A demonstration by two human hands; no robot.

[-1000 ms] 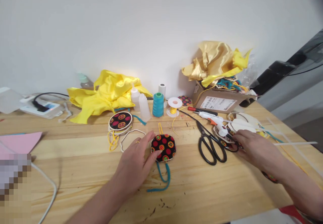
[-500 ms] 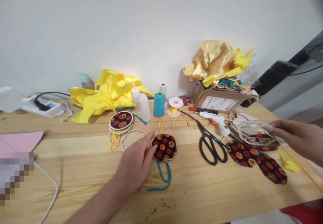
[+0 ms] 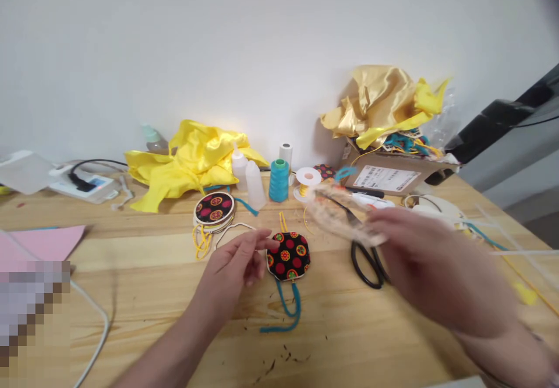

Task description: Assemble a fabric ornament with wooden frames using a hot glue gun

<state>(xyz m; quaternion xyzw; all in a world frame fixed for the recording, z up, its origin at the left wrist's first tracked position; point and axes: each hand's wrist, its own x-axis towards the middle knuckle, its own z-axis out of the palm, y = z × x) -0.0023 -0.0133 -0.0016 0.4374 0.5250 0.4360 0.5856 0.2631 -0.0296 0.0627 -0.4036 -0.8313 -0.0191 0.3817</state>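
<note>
A black fabric-covered disc (image 3: 289, 256) with red and orange flower dots lies on the table. It has a yellow loop at its top and teal cord (image 3: 299, 311) at its bottom. My left hand (image 3: 239, 263) is at the disc's left edge, fingers loosely bent and apart, with a fingertip over the rim. In my right hand (image 3: 441, 265), blurred by motion, is a thin, pale cut-out frame (image 3: 336, 216), held between fingers and thumb. The frame hangs over the black-handled scissors (image 3: 367, 264) and partly hides them.
Further back stand white squeeze bottles (image 3: 255, 185), a teal thread cone (image 3: 279, 181) and a spool (image 3: 307, 184). Yellow satin (image 3: 187, 161) lies by the wall. A cardboard box (image 3: 384, 172) holds gold cloth. Another patterned disc (image 3: 214, 208) sits behind my left hand. A white cable (image 3: 102, 318) runs at left.
My right hand has lifted the pale frame from the pile at right and swung it left over the scissors. My left hand has shifted slightly, its fingers curling more beside the disc.
</note>
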